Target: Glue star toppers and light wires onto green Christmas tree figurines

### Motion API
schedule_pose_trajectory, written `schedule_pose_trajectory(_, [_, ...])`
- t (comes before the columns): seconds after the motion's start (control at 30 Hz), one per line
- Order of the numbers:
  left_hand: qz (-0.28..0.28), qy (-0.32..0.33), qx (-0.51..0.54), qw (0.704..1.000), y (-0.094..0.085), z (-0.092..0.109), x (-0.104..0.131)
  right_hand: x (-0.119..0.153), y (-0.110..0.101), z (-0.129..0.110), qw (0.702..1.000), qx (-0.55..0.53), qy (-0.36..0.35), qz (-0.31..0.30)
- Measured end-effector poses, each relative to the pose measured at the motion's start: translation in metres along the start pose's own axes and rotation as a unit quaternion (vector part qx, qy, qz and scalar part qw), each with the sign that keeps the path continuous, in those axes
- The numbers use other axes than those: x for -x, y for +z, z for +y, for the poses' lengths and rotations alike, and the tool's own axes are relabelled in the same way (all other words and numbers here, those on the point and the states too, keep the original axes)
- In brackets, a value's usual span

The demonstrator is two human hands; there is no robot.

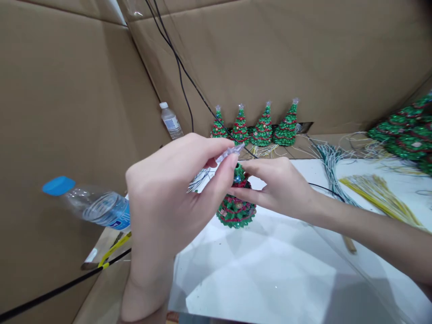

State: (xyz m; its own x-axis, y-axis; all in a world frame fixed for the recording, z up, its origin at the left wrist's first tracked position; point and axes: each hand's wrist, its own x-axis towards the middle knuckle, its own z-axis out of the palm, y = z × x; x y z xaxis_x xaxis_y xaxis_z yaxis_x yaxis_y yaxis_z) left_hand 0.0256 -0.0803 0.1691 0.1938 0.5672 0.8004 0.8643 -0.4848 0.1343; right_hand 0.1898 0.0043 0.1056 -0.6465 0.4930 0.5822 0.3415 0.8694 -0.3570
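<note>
A small green Christmas tree ornament [237, 209] with red garlands stands upright on the white table [263, 274]. Its tip has no star, and an opening shows at the top. My left hand [178, 193] pinches a clear star [229, 153] between thumb and fingers, just above and left of the treetop. My right hand [283, 186] holds the upper part of the tree between thumb and index finger from the right side.
Four finished trees [263, 128] with stars line the back, and more trees [408, 130] lie at right. Green-white wires [332, 166] and yellow wires [381, 195] lie at right. Bottles [104, 209] stand at left; black cables [182, 67] hang behind.
</note>
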Motion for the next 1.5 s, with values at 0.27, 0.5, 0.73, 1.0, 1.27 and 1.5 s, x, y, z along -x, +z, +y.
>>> schedule_pose_trajectory(0.27, [0.047, 0.059, -0.044, 0.996, -0.006, 0.001, 0.006, -0.017, -0.004, -0.021, 0.983, 0.140, -0.058, 0.102])
schedule_pose_trajectory(0.5, [0.005, -0.014, 0.049, 0.999, -0.010, -0.013, 0.002, -0.021, -0.001, -0.024, 0.988, 0.129, -0.027, 0.083])
schedule_pose_trajectory(0.73, [-0.013, -0.086, 0.105, 0.991, -0.001, -0.027, -0.001, -0.022, 0.008, -0.022, 0.976, 0.203, -0.021, 0.078])
schedule_pose_trajectory(1.0, [-0.080, -0.118, 0.131, 0.981, 0.011, -0.036, -0.006, -0.020, 0.022, -0.008, 0.971, 0.234, 0.011, 0.051])
schedule_pose_trajectory(1.27, [-0.183, -0.125, 0.166, 0.961, 0.026, -0.041, -0.007, -0.006, 0.035, 0.004, 0.975, 0.202, 0.087, -0.005])
schedule_pose_trajectory(1.5, [-0.243, -0.124, 0.169, 0.947, 0.032, -0.040, -0.006, 0.006, 0.042, 0.007, 0.979, 0.175, 0.099, -0.034])
